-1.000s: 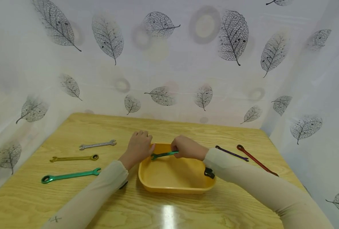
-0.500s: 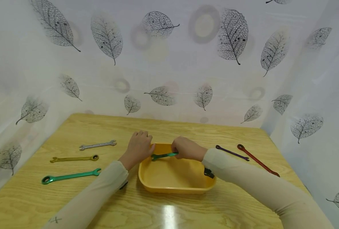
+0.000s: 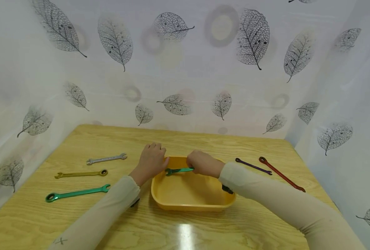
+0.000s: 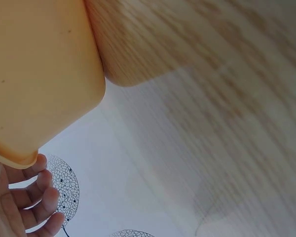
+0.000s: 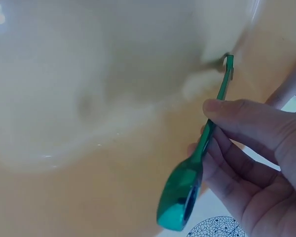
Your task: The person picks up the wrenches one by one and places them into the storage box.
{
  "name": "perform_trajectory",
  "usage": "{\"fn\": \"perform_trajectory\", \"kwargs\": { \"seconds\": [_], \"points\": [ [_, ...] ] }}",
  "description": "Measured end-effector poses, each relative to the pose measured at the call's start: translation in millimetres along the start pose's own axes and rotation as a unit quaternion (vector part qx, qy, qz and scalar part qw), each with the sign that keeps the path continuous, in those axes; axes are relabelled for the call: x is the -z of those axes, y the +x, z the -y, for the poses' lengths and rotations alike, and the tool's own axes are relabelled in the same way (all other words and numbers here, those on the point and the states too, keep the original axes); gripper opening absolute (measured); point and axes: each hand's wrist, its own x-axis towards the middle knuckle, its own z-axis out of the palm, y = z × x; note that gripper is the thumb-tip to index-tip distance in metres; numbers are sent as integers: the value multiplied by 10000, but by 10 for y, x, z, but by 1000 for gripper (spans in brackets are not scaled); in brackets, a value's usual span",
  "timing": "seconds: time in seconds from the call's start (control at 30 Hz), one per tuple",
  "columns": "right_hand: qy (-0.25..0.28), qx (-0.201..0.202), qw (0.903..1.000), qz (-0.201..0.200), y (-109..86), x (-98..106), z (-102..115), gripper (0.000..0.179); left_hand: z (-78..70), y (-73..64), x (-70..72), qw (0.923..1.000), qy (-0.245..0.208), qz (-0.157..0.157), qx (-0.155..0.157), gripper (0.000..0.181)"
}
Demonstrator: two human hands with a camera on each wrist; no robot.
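Observation:
A yellow plastic basin (image 3: 191, 207) stands in the middle of the table. My left hand (image 3: 152, 159) holds its far left corner; in the left wrist view the fingers (image 4: 48, 198) curl at the outer side of the rim. Over the basin's far part, my right hand (image 3: 203, 163) pinches a short green wrench (image 3: 180, 170) between thumb and fingers. In the right wrist view the wrench's ring end (image 5: 180, 200) sticks out on one side of the grip and its slim open end (image 5: 230, 61) is near the basin wall on the other.
On the left lie a silver wrench (image 3: 107, 158), a gold wrench (image 3: 81, 173) and a longer green wrench (image 3: 78, 192). Right of the basin are a purple wrench (image 3: 253, 166) and a red wrench (image 3: 282, 174). A leaf-print curtain (image 3: 185, 76) encloses the wooden table (image 3: 185, 232).
My right hand has dipped slightly, and the green wrench in it sits a little lower and more level. The left hand keeps its hold on the basin.

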Motion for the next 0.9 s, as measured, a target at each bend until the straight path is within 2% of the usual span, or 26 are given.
{"fn": "perform_trajectory", "kwargs": {
  "seconds": [0.17, 0.4, 0.67, 0.9],
  "points": [
    [86, 11, 9999, -56, -10, -29, 1, 32, 1, -6, -7, 10000, -10, -16, 16, 26],
    [-47, 30, 9999, -93, -42, -47, 26, 12, -6, 0, -1, 9999, -40, -131, -11, 25],
    [-205, -96, 9997, -50, -29, -87, 34, 14, -1, 7, -22, 9998, -18, -181, -27, 25],
    [-701, -86, 9974, -120, 4, -148, 40, 16, 2, 3, -28, 9997, 28, -233, -64, 26]
  ]
}}
